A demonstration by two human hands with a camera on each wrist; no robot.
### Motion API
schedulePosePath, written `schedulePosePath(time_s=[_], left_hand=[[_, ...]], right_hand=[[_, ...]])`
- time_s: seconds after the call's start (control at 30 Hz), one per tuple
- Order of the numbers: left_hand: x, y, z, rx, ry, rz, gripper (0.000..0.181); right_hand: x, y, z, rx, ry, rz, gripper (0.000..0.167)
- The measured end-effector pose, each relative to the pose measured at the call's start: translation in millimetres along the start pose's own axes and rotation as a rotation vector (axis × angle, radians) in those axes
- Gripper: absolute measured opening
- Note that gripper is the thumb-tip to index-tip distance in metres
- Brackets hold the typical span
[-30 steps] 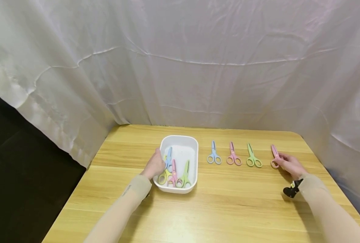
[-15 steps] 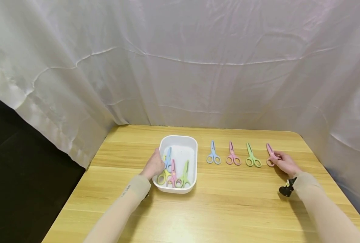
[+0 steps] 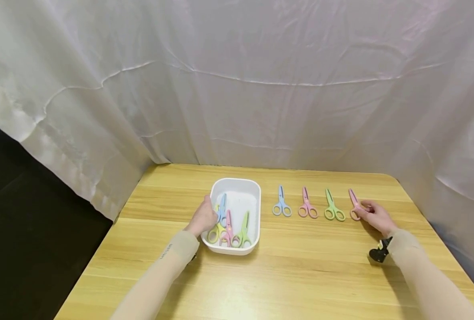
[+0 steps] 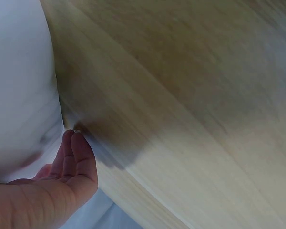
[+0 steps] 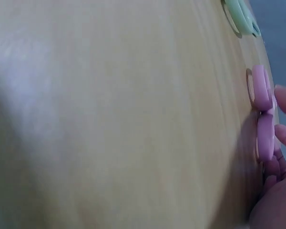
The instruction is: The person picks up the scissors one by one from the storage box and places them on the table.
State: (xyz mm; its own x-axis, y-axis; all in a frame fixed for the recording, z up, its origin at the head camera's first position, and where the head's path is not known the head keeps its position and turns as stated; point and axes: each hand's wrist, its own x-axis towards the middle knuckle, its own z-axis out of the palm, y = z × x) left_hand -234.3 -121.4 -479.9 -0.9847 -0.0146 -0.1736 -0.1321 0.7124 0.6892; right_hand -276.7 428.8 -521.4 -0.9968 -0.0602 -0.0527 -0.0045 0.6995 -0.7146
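Note:
My left hand [image 3: 203, 218] grips the left wall of a white plastic tray [image 3: 255, 186]. In the left wrist view its fingertips [image 4: 77, 143] meet the outer side of the tray [image 4: 19, 86]. Inside lie blue scissors [image 3: 222, 209], yellow scissors [image 3: 214, 235], pink scissors [image 3: 229, 226] and green scissors [image 3: 244, 229], partly overlapping. At the right end of a row, my right hand [image 3: 376, 217] holds pink scissors [image 3: 355, 202] by the handle. The right wrist view shows fingers and thumb around their pink loops [image 5: 265, 138]; the blades are hidden there.
Left of the held pair, green scissors [image 3: 331, 205], another pink pair [image 3: 306, 203] and a blue pair [image 3: 281, 202] lie on the wooden table [image 3: 293, 275], tips pointing away. A pale curtain [image 3: 237, 115] hangs along the far edge.
My right hand has shifted left with its pink scissors, bringing them closer to the green pair and turning their tips slightly left. The left hand and tray stay put.

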Motion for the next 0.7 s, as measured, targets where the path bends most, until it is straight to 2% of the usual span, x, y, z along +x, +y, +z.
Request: schedulePosePath(time_s=[0.27,0.47,0.7], left_hand=[[-0.5,1.9,-0.8,-0.009,-0.008,0.000,0.070],[-1.7,1.7,-0.2,-0.022,-0.008,-0.010,0.070],[0.1,-0.8,0.0,-0.008,-0.001,0.008,0.070]], right_hand=[[-6.0,2.6,1.3,-0.008,0.046,-0.028,0.060],[-7.4,2.2,0.1,-0.007,0.038,-0.009,0.062],[-9.3,3.6,-2.1,-0.014,0.034,-0.002,0.062]])
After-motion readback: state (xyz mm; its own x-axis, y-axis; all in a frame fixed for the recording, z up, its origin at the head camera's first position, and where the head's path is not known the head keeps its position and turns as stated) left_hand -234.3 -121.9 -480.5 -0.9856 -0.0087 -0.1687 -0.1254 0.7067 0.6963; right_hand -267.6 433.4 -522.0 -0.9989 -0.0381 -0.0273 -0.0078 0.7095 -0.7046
